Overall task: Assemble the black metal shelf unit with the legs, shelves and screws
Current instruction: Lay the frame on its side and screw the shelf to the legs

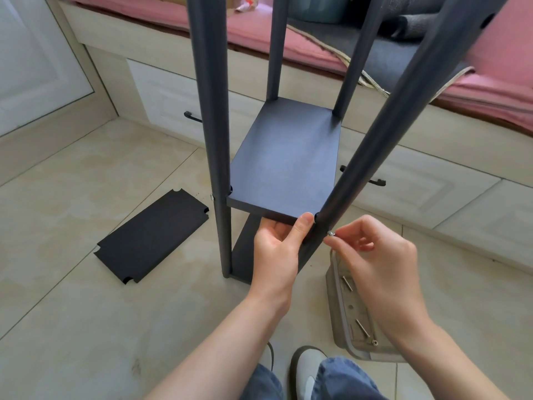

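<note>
Pinching the screw (pixel 330 233) at the near right leg (pixel 375 157), the right hand (pixel 380 264) could drop it; the shelf (pixel 284 163), gripped by the left hand (pixel 277 249), could slip out of alignment.

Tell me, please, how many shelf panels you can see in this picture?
3. One shelf sits between the legs, held at its near corner by the left hand. A second is fitted below it, mostly hidden. A third lies loose on the floor at left.

— What sort of place is this?
— A home, likely a bedroom: a bed (pixel 288 64) with pink bedding (pixel 490 90), drawers (pixel 173 102) beneath, and a tiled floor (pixel 86 327).
</note>
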Motion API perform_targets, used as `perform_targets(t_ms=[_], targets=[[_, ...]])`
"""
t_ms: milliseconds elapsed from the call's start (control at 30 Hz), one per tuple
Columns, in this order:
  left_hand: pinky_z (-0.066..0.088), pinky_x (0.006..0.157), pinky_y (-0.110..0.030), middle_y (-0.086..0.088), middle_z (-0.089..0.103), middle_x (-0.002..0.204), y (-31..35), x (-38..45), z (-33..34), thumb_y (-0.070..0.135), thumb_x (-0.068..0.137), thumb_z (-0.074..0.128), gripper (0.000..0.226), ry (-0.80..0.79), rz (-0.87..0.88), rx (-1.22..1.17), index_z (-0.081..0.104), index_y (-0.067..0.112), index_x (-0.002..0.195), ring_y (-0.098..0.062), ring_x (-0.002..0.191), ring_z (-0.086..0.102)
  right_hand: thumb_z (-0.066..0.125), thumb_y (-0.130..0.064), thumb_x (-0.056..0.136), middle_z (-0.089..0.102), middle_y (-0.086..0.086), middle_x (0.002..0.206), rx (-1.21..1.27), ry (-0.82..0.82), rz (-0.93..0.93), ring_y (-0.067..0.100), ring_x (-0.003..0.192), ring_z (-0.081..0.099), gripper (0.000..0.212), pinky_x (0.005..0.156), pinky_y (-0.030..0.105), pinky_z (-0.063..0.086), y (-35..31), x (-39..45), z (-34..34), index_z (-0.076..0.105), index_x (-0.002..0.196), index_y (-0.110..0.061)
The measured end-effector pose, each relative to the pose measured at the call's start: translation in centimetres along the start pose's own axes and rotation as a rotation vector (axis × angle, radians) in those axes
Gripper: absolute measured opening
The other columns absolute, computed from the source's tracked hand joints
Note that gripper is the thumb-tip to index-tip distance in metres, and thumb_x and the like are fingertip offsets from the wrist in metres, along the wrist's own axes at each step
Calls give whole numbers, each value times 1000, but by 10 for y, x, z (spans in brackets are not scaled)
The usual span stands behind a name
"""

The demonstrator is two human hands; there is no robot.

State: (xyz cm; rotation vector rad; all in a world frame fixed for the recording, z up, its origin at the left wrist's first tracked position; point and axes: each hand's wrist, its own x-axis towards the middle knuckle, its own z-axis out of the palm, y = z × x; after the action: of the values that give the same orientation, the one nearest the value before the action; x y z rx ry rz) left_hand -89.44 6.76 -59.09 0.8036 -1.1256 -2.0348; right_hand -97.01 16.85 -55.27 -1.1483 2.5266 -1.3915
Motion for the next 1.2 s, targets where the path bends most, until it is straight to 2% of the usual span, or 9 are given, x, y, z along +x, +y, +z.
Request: perform_targets(t_ms=[233, 400, 600, 767, 867, 1033, 1200], targets=[[50, 106, -44, -1, 76, 110, -1, 1, 0, 36, 76, 73, 49, -7, 2, -1, 63, 17, 121, -20, 109, 71, 77, -23, 83, 72, -9, 67, 186, -40, 161, 8, 67, 68, 12, 64, 24, 53, -2, -1, 1, 71, 73, -21], [49, 107, -44, -2, 75, 113, -2, 2, -1, 35, 77, 72, 52, -13, -8, -11, 62, 16, 124, -21, 111, 70, 77, -23, 82, 71, -10, 68, 191, -43, 155, 8, 67, 68, 12, 61, 16, 50, -4, 0, 2, 70, 73, -20], [48, 108, -48, -6, 74, 116, -4, 4, -1, 33, 81, 71, 51, -19, -7, -12, 59, 13, 126, -25, 114, 69, 81, -23, 79, 65, -12, 69, 0, -10, 7, 7, 69, 63, 16, 62, 19, 49, 0, 2, 4, 65, 75, -20], [49, 107, -46, -4, 74, 115, -4, 4, -3, 34, 79, 72, 53, -22, -9, -5, 60, 14, 127, -23, 112, 69, 77, -22, 83, 70, -11, 68, 149, -27, 127, 6, 66, 67, 11, 61, 14, 48, 0, 0, 3, 70, 74, -20], [50, 107, -45, -4, 75, 114, -4, 4, -3, 34, 79, 72, 53, -20, -11, -5, 60, 13, 127, -22, 112, 70, 77, -23, 83, 70, -10, 66, 143, -31, 137, 5, 66, 67, 12, 60, 13, 49, 0, 0, 5, 69, 75, -20], [49, 107, -45, -4, 74, 115, -4, 5, -4, 32, 79, 72, 53, -21, -2, -11, 60, 13, 127, -22, 113, 69, 80, -24, 79, 66, -10, 67, 72, -8, 101, 5, 66, 64, 17, 60, 17, 51, -1, 2, 6, 65, 73, -20], [49, 107, -45, -2, 75, 115, -4, 6, -5, 34, 78, 73, 52, -19, -4, -7, 61, 14, 126, -22, 113, 69, 78, -24, 81, 69, -11, 70, 123, -28, 143, 9, 66, 66, 13, 60, 21, 52, 0, 2, 4, 68, 74, -21]])
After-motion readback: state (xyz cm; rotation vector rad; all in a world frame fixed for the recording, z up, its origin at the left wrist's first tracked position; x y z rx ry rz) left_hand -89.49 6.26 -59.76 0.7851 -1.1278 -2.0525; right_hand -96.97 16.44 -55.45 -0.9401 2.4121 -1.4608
